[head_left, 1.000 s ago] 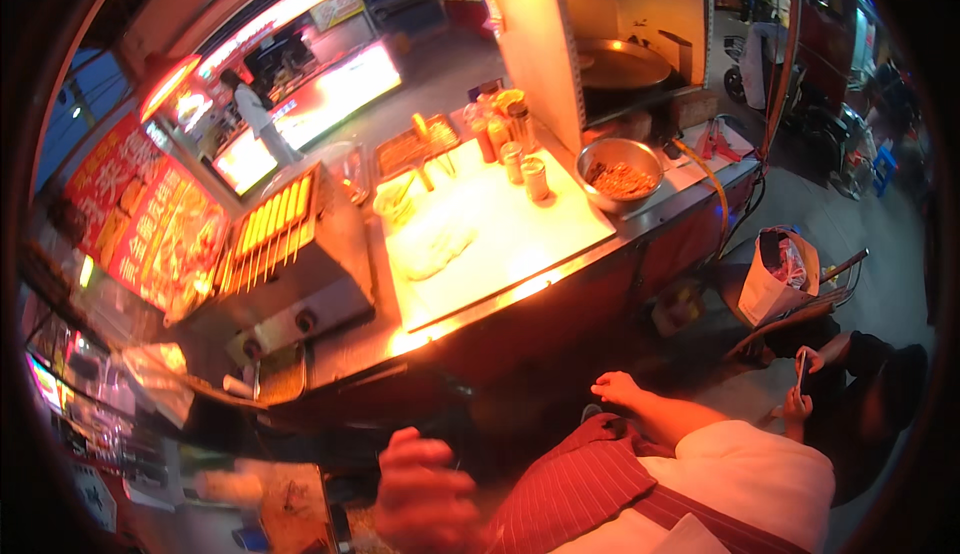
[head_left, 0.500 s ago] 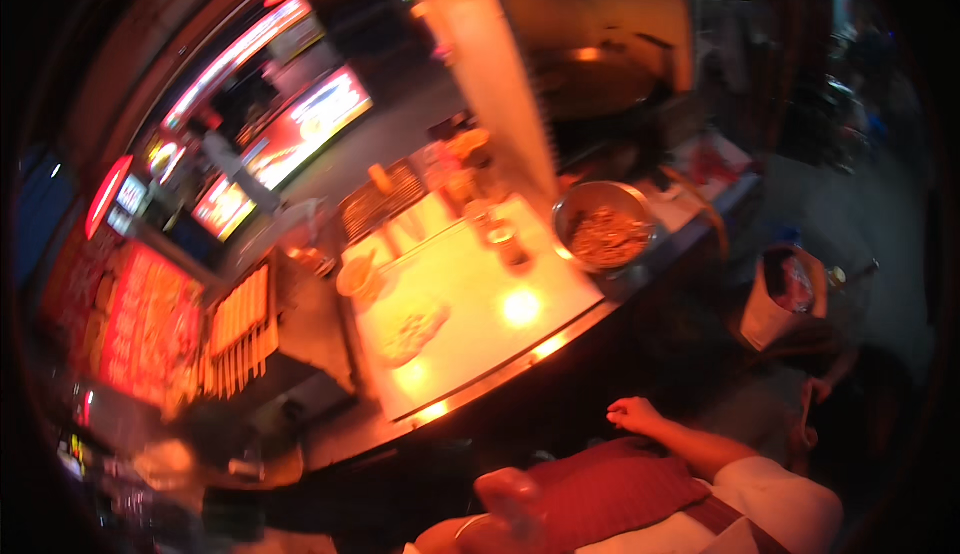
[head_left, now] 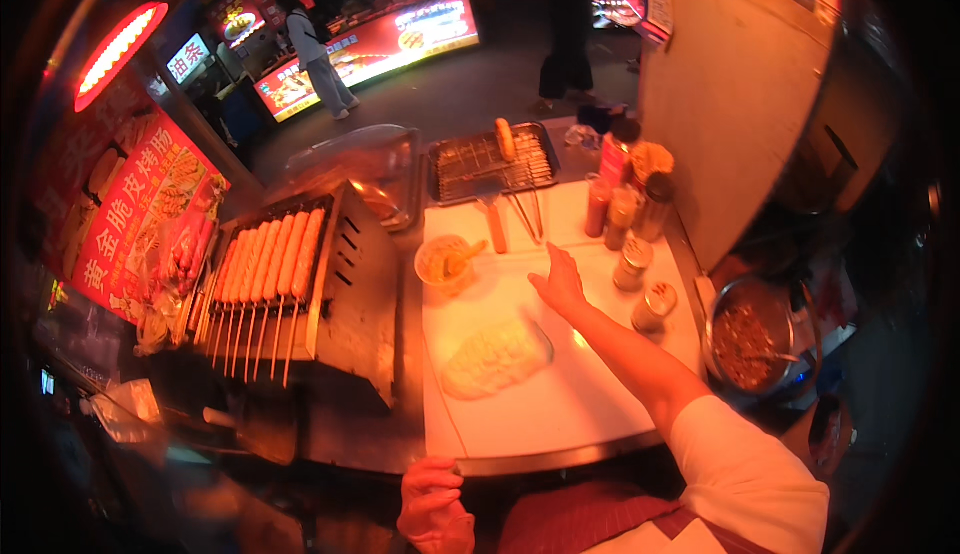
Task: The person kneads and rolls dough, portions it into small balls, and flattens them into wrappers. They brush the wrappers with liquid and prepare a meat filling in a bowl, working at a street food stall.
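Reaching over white board [head_left: 500, 289]: right hand [head_left: 561, 282]; lit stall [head_left: 405, 42] across dark walkway [head_left: 450, 92].

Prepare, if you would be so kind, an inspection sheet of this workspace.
Surface: white board, bearing a flat, pale dough-like piece.
Job's things: tongs just beyond the right hand, not gripped; tub left of them.
Clutter: shakers and bottles along the board's right side.
Hands: right fingers open, nothing held; left hand by the board's near edge, fingers curled, contents unclear.
Cables: nothing seen for certain.
Surroundings: sausage grill left, metal bowl right, lit stall beyond.
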Action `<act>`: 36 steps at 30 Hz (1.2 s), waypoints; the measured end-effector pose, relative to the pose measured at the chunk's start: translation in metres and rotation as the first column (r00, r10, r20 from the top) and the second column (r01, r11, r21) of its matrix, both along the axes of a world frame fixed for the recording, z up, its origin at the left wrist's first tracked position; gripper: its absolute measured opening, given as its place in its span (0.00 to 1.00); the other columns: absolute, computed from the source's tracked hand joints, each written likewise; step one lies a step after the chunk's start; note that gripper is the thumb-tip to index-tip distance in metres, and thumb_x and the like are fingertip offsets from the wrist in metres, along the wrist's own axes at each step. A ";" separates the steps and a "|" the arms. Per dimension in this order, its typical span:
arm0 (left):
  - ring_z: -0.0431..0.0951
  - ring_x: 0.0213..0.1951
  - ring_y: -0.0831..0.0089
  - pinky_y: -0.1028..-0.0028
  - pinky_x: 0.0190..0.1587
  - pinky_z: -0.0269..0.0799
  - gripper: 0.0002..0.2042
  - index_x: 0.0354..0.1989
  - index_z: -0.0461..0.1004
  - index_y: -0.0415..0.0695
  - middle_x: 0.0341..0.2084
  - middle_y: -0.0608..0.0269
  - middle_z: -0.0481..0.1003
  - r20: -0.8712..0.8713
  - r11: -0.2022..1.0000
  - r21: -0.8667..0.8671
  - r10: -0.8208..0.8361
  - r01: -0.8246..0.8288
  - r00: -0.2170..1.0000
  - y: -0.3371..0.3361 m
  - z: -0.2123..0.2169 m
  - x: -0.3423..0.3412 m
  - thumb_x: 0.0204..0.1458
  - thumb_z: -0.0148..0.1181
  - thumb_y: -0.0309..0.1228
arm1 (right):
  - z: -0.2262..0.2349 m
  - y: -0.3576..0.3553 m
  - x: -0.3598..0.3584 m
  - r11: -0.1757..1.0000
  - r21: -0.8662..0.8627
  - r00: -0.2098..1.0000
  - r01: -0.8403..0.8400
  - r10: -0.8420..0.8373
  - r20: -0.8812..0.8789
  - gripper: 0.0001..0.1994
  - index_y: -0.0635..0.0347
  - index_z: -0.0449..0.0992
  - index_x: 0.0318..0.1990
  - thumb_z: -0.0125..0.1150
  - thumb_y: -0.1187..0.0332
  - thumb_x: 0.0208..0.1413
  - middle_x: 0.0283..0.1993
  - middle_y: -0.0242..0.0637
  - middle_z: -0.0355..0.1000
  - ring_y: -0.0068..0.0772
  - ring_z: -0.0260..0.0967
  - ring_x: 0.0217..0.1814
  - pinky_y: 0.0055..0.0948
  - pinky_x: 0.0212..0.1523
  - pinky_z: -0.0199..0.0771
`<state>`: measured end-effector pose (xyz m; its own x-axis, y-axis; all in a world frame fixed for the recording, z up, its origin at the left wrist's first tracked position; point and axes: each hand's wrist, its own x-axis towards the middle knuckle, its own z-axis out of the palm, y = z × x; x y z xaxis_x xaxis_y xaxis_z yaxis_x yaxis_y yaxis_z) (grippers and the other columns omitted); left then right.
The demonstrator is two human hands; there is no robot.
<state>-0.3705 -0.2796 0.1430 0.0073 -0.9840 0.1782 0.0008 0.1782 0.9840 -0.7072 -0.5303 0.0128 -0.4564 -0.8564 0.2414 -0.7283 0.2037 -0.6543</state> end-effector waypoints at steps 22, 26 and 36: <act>0.73 0.51 0.59 0.61 0.58 0.68 0.15 0.52 0.68 0.31 0.51 0.47 0.68 0.010 0.919 -0.246 -0.316 0.309 0.949 -0.113 -0.012 -0.080 0.61 0.49 0.27 | 0.228 0.207 -0.135 0.918 0.145 0.807 -0.370 0.240 0.539 0.18 0.62 0.78 0.47 0.63 0.57 0.58 0.38 0.44 0.76 0.35 0.74 0.40 0.31 0.43 0.72; 0.71 0.51 0.56 0.58 0.57 0.70 0.13 0.52 0.69 0.33 0.54 0.45 0.64 0.208 0.765 -0.472 -0.387 0.438 0.898 -0.107 0.008 -0.135 0.62 0.47 0.25 | 0.253 0.357 -0.239 0.992 0.103 0.798 -0.078 0.000 0.603 0.14 0.66 0.77 0.46 0.63 0.65 0.59 0.28 0.29 0.71 0.17 0.65 0.27 0.21 0.27 0.65; 0.75 0.43 0.54 0.63 0.47 0.75 0.07 0.42 0.75 0.33 0.42 0.44 0.72 -0.006 0.975 -0.161 -0.158 0.155 0.987 -0.038 0.035 -0.258 0.56 0.54 0.17 | 0.218 0.247 -0.521 0.945 0.165 0.564 0.282 -0.303 0.769 0.18 0.60 0.73 0.35 0.60 0.52 0.60 0.23 0.30 0.63 0.16 0.50 0.15 0.18 0.14 0.46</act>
<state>-0.6290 -0.3173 0.1775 -0.1400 -0.9321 0.3341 0.0598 0.3288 0.9425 -1.2279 -0.2831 0.2313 -0.6860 -0.6416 -0.3432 0.1548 0.3322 -0.9304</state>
